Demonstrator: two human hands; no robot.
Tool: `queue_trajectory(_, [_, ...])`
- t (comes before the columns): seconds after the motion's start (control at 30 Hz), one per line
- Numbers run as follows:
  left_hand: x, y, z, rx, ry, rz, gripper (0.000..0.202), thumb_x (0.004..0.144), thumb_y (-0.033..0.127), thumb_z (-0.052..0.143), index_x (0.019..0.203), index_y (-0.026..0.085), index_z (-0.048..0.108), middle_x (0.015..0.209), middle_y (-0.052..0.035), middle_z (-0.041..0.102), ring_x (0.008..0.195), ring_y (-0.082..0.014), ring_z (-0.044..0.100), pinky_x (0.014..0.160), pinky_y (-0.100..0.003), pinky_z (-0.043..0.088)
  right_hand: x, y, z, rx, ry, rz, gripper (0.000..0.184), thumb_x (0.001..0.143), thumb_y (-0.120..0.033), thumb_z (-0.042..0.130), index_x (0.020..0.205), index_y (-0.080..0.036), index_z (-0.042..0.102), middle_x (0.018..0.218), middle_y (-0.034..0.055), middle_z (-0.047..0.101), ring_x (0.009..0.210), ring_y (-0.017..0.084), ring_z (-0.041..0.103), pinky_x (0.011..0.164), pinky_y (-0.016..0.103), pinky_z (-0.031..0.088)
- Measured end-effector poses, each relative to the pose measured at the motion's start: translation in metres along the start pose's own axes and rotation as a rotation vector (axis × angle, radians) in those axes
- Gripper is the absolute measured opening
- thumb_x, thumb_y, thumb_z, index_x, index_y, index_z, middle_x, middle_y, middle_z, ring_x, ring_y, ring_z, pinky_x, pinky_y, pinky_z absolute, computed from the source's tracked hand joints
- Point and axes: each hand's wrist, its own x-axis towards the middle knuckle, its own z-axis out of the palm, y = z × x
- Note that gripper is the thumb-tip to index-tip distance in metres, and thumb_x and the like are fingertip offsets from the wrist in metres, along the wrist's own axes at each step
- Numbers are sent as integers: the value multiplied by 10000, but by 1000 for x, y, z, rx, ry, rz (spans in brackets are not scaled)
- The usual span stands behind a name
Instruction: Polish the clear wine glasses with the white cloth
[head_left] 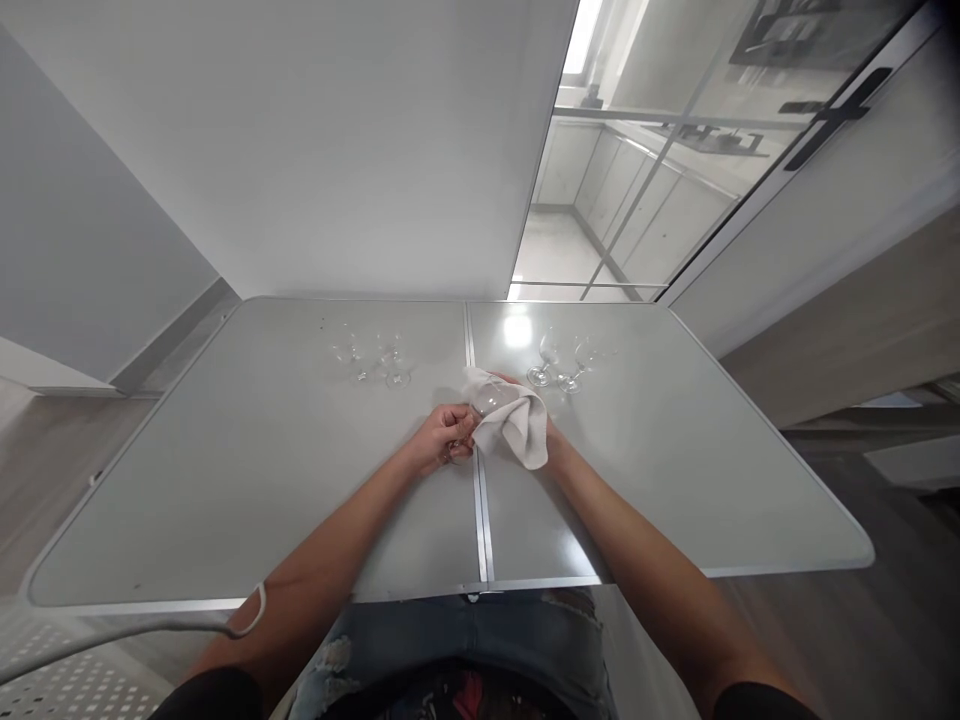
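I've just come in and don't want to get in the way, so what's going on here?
A person is handling a stemmed glass over a table. The left hand grips it near the stem; the right hand, mostly hidden, holds a white cloth around the bowl. Farther back on the table stand more stemmed glasses, some to the left and two to the right.

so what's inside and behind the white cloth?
A clear glass, bowl partly visible. Behind the cloth, the right hand shows only at the edges; its palm is covered.
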Motion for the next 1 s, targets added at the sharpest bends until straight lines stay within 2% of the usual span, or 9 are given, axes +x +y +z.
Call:
queue_trajectory(0.13, [-2,3,3,-5,-110,-106,465,805,517,737,651,144,504,512,29,485,397,-32,308,469,-223,328,-6,-7,6,194,34,82,742,671,-439,875,1329,-308,560,1111,79,689,895,266,694,782,420,618])
queue_trajectory(0.23, [1,-1,2,144,-82,-35,491,816,576,686,648,152,503,495,14,503,397,-49,327,449,-216,287,-9,-8,6,186,26,23,753,674,-495,856,1333,-287,557,1180,98,667,925,268,684,788,410,617])
queue_trajectory(0.43, [6,-11,2,682,366,312,266,847,387,625,727,154,579,569,30,513,530,-89,430,529,-214,332,-1,6,9,63,157,-156,714,668,-423,867,1311,-303,583,1247,54,637,1060,232,641,895,354,567])
queue_trajectory(0.53, [5,-10,5,827,455,369,191,826,322,624,736,155,605,609,29,515,578,-94,426,561,-217,335,0,9,10,-6,223,-237,762,627,-370,894,1320,-288,587,1306,66,598,1127,250,603,925,364,546])
queue_trajectory(0.6, [5,-9,5,721,368,293,222,832,357,628,741,155,605,591,30,508,543,-91,416,535,-218,331,-2,7,9,-10,197,-234,821,588,-359,911,1334,-287,576,1308,77,593,1101,258,607,878,358,554])
queue_trajectory(0.73, [3,-4,1,286,27,15,400,837,516,647,692,158,543,544,30,476,437,-71,367,461,-216,318,-7,-1,2,65,53,-155,863,585,-383,902,1361,-296,533,1168,67,640,898,213,641,720,310,550])
queue_trajectory(0.83, [-1,0,-3,114,-132,-153,476,817,568,675,651,163,486,502,43,430,412,-53,322,480,-225,360,-9,-2,-3,72,-56,-141,884,552,-424,908,1343,-285,539,1110,53,650,870,209,636,724,312,540])
queue_trajectory(0.9, [-1,1,-4,132,-149,-164,496,806,591,678,645,156,502,491,38,432,406,-51,316,477,-227,354,-9,-1,-4,38,-75,-159,860,527,-430,918,1296,-271,566,1077,46,653,881,210,629,753,314,533])
queue_trajectory(1.0, [1,0,-1,321,11,-6,469,809,574,670,673,138,566,509,26,467,420,-60,331,448,-213,285,-7,0,-3,-32,20,-190,827,526,-421,925,1261,-267,577,1104,53,643,907,213,619,763,304,518])
